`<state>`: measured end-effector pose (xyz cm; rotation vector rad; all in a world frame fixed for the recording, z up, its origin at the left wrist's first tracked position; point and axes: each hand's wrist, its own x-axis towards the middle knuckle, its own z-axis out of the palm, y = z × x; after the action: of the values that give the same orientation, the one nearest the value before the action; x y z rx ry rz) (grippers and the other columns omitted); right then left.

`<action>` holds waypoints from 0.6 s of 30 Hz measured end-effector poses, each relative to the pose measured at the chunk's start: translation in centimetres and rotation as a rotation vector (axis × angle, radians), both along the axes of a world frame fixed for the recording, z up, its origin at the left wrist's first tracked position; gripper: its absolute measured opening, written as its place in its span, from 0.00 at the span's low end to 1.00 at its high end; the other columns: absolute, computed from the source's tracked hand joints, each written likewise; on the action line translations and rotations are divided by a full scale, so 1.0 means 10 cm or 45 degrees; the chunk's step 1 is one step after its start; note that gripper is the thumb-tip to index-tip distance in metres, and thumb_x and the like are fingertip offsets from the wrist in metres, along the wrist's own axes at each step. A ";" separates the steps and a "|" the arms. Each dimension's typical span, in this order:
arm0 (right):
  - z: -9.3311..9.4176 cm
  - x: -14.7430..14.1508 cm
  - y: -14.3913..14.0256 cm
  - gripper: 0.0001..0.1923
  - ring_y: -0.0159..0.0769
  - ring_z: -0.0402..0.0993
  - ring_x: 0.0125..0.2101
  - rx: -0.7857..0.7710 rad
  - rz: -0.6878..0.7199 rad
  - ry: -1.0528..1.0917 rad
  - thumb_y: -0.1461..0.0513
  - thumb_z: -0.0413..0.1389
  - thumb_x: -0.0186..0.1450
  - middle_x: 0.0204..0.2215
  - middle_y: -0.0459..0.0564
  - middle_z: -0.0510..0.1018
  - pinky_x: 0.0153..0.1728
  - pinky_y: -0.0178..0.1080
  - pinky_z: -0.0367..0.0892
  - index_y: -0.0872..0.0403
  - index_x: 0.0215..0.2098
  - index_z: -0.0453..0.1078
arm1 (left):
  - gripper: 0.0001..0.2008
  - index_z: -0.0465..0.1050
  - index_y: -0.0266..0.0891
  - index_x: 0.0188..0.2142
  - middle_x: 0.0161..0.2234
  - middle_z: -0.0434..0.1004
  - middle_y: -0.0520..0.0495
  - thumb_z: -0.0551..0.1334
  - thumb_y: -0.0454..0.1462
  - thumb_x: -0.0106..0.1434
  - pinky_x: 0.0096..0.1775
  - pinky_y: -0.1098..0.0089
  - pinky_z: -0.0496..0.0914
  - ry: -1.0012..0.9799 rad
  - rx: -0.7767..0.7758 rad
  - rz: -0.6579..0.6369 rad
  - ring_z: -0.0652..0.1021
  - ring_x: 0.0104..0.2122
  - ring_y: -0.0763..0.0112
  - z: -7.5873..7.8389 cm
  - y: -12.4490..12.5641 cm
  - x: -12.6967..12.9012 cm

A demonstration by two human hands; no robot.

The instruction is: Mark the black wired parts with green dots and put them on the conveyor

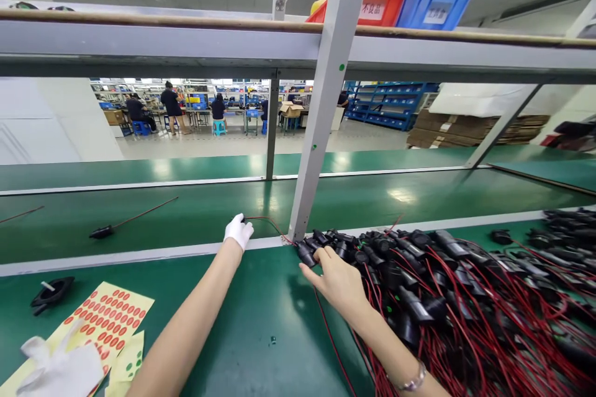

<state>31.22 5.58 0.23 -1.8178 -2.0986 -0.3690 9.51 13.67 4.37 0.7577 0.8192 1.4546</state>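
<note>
My left hand [239,232], in a white glove, is closed over a small black wired part [243,219] on the green conveyor belt; the fingers hide most of it. A thin red wire [266,218] runs from there towards the foot of the post. My bare right hand [336,276] reaches to the near left edge of a large pile of black cylindrical wired parts [412,254]. Its fingertips are at a black cylinder [305,254], thumb held apart from the fingers. Red and dark leads trail from the pile towards me.
A slanting white post [321,105] rises between my hands to an overhead shelf [186,43]. Another wired part [101,232] lies on the belt at left. On the near bench are a black fitting [52,293], a red-dotted sticker sheet [112,310] and a crumpled white glove [63,366].
</note>
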 end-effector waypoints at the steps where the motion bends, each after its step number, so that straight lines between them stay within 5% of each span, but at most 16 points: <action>1: 0.05 -0.02 -0.08 0.16 0.36 0.76 0.25 0.076 0.008 0.027 0.51 0.56 0.70 0.32 0.48 0.76 0.23 0.36 0.64 0.55 0.35 0.71 | 0.13 0.73 0.35 0.48 0.44 0.77 0.45 0.62 0.41 0.69 0.41 0.63 0.77 0.024 -0.033 -0.058 0.79 0.39 0.67 -0.02 -0.16 0.03; 6: 0.27 -0.22 -0.63 0.20 0.39 0.75 0.25 0.398 0.194 0.097 0.48 0.48 0.74 0.28 0.50 0.73 0.25 0.39 0.65 0.53 0.33 0.68 | 0.13 0.77 0.34 0.42 0.42 0.81 0.41 0.68 0.42 0.63 0.48 0.62 0.73 0.118 0.003 -0.444 0.80 0.45 0.60 0.02 -1.22 0.32; 10: 0.42 -0.24 -1.07 0.12 0.39 0.76 0.29 0.517 0.550 0.237 0.55 0.49 0.74 0.29 0.50 0.75 0.29 0.38 0.71 0.52 0.37 0.67 | 0.17 0.75 0.35 0.45 0.44 0.81 0.43 0.69 0.42 0.60 0.53 0.61 0.69 0.273 0.169 -0.497 0.78 0.46 0.60 0.22 -1.90 0.33; 12: 0.50 -0.17 -1.25 0.08 0.40 0.78 0.35 0.563 0.743 0.362 0.58 0.54 0.72 0.35 0.52 0.77 0.36 0.39 0.75 0.53 0.46 0.67 | 0.15 0.74 0.35 0.44 0.43 0.80 0.44 0.67 0.41 0.61 0.52 0.62 0.69 0.389 0.182 -0.503 0.79 0.45 0.60 0.30 -2.10 0.25; 14: 0.58 -0.10 -1.38 0.13 0.40 0.79 0.40 0.599 0.872 0.411 0.60 0.58 0.70 0.40 0.54 0.78 0.43 0.40 0.76 0.54 0.52 0.66 | 0.13 0.74 0.36 0.42 0.41 0.80 0.44 0.66 0.40 0.60 0.49 0.63 0.69 0.455 0.169 -0.567 0.78 0.43 0.61 0.33 -2.22 0.17; 18: 0.74 -0.02 -1.57 0.18 0.39 0.80 0.43 0.531 1.084 0.331 0.65 0.59 0.67 0.41 0.53 0.81 0.47 0.38 0.76 0.54 0.54 0.65 | 0.10 0.73 0.37 0.38 0.36 0.78 0.48 0.65 0.35 0.55 0.45 0.66 0.69 0.478 0.142 -0.691 0.77 0.40 0.63 0.32 -2.37 0.13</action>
<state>30.99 -10.08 7.59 -0.6116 -2.1660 -0.2829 10.80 -10.05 7.56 1.2531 0.7357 0.8866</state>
